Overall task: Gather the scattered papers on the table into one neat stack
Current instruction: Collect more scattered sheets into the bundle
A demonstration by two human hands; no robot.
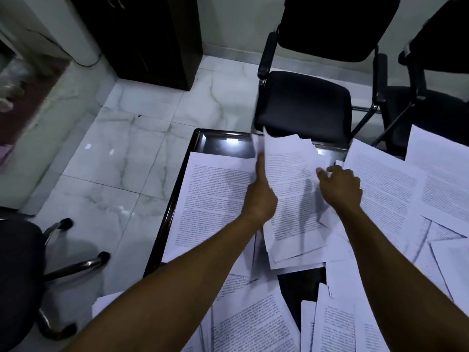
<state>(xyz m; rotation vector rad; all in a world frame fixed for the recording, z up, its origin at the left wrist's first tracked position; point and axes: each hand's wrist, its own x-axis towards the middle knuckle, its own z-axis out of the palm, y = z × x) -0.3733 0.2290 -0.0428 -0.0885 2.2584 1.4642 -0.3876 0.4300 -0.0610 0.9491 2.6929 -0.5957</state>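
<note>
Item: partial stack (291,199) of printed sheets, centre of dark glass worktop (223,142), corners fanned, not squared.
Left hand (261,196): at the stack's 9 o'clock edge, grip pinching that edge, thumb extended along it.
Right hand (340,186): at the stack's 3 o'clock edge, fingers curled on it; whether it pinches, cannot tell.
Loose papers (218,199): spread from 9 round through 6 to 3 o'clock, overlapping.
Black chair (304,102): 12 o'clock, beyond the worktop.
Risk: far sheets overhang the 12 o'clock rim; a sideways squeeze could probably buckle them or push them off toward the chair.
</note>
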